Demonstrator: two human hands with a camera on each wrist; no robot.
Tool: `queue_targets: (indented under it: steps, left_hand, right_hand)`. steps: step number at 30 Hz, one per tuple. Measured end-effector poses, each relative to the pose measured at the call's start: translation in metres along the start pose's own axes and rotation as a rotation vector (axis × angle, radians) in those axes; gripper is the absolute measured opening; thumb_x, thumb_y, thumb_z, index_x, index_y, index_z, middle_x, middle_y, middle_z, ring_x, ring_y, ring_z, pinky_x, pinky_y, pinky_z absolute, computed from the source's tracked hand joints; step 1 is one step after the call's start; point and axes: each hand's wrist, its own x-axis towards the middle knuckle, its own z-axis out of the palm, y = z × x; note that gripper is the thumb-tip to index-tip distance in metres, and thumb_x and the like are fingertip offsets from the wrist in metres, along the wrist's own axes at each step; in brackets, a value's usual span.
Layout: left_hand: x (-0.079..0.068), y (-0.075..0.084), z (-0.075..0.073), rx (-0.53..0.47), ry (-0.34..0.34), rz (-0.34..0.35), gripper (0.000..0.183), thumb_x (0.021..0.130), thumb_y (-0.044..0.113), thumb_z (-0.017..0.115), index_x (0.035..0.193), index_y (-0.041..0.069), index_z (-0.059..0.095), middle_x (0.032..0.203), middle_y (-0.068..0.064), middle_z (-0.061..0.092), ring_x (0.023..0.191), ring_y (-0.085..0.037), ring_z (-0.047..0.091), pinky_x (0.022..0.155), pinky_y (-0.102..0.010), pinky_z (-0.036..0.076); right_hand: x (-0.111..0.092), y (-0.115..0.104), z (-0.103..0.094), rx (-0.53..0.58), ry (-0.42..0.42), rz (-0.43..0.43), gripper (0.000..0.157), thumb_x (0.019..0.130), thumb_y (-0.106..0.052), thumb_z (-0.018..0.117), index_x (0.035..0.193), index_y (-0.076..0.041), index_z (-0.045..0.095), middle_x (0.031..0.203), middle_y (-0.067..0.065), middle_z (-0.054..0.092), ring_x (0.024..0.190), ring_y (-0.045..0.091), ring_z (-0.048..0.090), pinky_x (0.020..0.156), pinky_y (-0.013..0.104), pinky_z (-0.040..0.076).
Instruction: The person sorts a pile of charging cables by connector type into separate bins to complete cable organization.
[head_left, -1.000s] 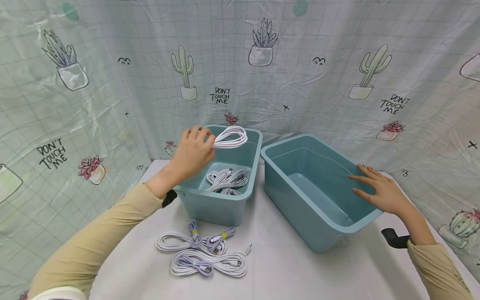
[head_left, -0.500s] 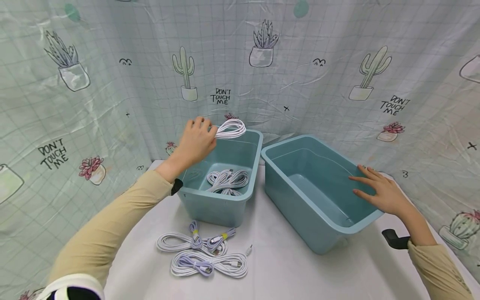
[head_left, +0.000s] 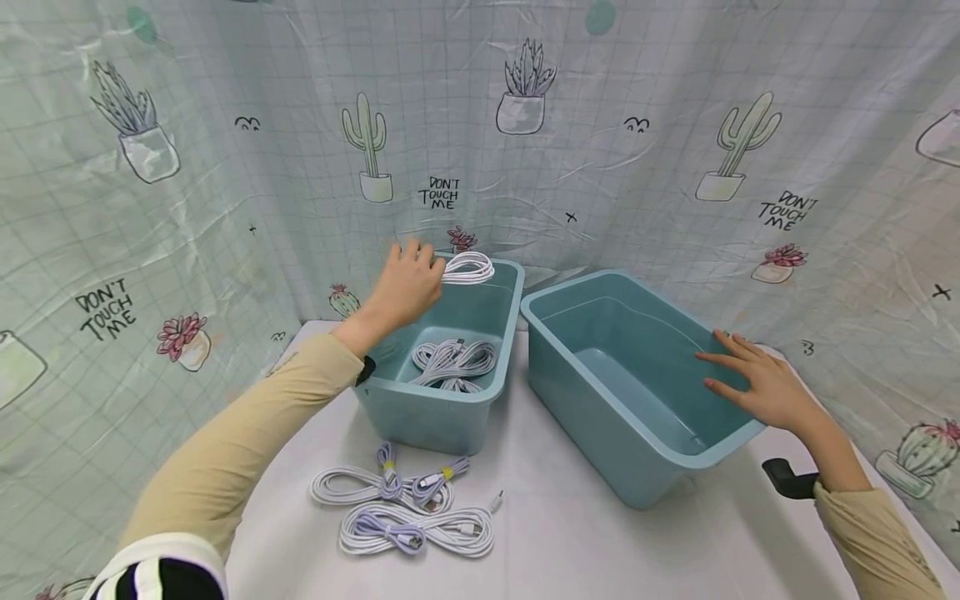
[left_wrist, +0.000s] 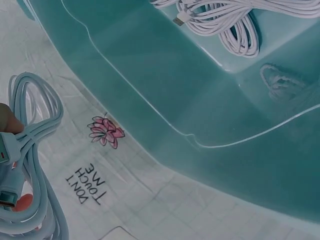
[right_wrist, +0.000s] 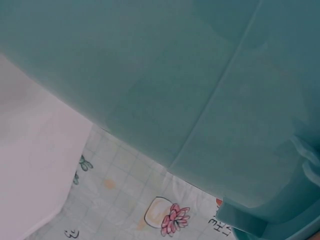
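Observation:
My left hand [head_left: 408,283] grips a coiled white cable [head_left: 469,268] above the far part of the left teal bin [head_left: 423,421]. In the left wrist view the coiled cable [left_wrist: 37,132] shows its plug ends beside a fingertip, outside the bin's rim. Several bundled white cables [head_left: 453,362] lie on that bin's floor. Over at the right, my right hand [head_left: 765,387] rests on the right rim of the second teal bin [head_left: 596,412], fingers spread and reaching inside. Nothing is visible on this bin's floor.
In front of the left bin, coiled white cables [head_left: 453,537] and small lilac cables [head_left: 390,529] lie on the white table [head_left: 555,542]. Two of the small bundles carry yellow ties. A cactus-print curtain [head_left: 480,158] hangs close behind both bins.
Carrying the cable, my left hand has moved slightly right and away from me; it rose, then dipped a little. My right hand and both bins have stayed put.

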Motion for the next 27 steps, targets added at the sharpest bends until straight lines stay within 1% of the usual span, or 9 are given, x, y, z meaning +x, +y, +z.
queue_targets:
  steps: [4,11,15,18,21,24,27]
  left_hand:
    - [0.001,0.002,0.003,0.002,-0.029,-0.004,0.022,0.086,0.023,0.052,0.092,0.002,0.055,0.102,-0.018,0.055,0.106,-0.036,0.047,0.085,-0.049,0.04]
    - [0.004,0.003,0.009,-0.002,-0.047,-0.004,0.021,0.085,0.021,0.052,0.091,0.002,0.056,0.102,-0.018,0.056,0.106,-0.037,0.047,0.086,-0.05,0.039]
    - [0.005,0.004,0.012,-0.003,-0.079,-0.005,0.023,0.086,0.023,0.052,0.096,0.003,0.057,0.106,-0.018,0.055,0.107,-0.037,0.046,0.089,-0.051,0.037]
    - [0.005,0.004,0.013,-0.03,-0.103,-0.019,0.024,0.087,0.024,0.051,0.101,0.005,0.057,0.11,-0.019,0.053,0.109,-0.038,0.045,0.09,-0.052,0.037]
    - [0.005,0.004,0.013,-0.063,-0.095,-0.033,0.024,0.087,0.023,0.05,0.102,0.007,0.057,0.109,-0.019,0.053,0.106,-0.039,0.046,0.087,-0.053,0.038]
    - [0.005,0.002,0.011,-0.092,-0.074,-0.044,0.023,0.085,0.022,0.049,0.101,0.007,0.057,0.108,-0.019,0.053,0.103,-0.038,0.047,0.083,-0.053,0.039]
    - [0.005,0.0,0.008,-0.119,-0.073,-0.056,0.024,0.084,0.023,0.05,0.101,0.007,0.057,0.109,-0.019,0.052,0.102,-0.038,0.047,0.082,-0.052,0.039]
  right_hand:
    - [-0.001,0.0,0.0,-0.004,-0.003,0.0,0.049,0.084,-0.035,0.056,0.123,-0.007,0.052,0.145,0.021,0.023,0.133,0.043,0.015,0.088,0.07,0.02]
    - [-0.001,0.0,0.001,-0.007,-0.01,0.016,0.049,0.084,-0.036,0.056,0.123,-0.007,0.052,0.144,0.021,0.023,0.133,0.044,0.015,0.088,0.07,0.019]
    - [0.0,-0.001,0.001,-0.011,-0.014,0.017,0.049,0.084,-0.037,0.055,0.123,-0.007,0.052,0.144,0.022,0.023,0.133,0.044,0.016,0.088,0.07,0.019]
    - [0.0,-0.003,0.001,-0.011,-0.013,0.013,0.049,0.084,-0.037,0.056,0.123,-0.007,0.052,0.144,0.022,0.024,0.133,0.044,0.016,0.088,0.07,0.019]
    - [0.001,-0.004,0.0,-0.014,-0.007,0.008,0.049,0.084,-0.036,0.056,0.122,-0.006,0.052,0.143,0.023,0.026,0.132,0.044,0.017,0.088,0.07,0.02]
    - [0.001,-0.004,-0.001,-0.014,-0.002,0.01,0.049,0.084,-0.037,0.056,0.122,-0.006,0.052,0.142,0.024,0.026,0.132,0.045,0.017,0.088,0.07,0.02]
    - [0.0,-0.003,-0.001,-0.008,-0.007,0.015,0.05,0.084,-0.038,0.055,0.122,-0.006,0.052,0.142,0.024,0.025,0.132,0.044,0.016,0.088,0.07,0.019]
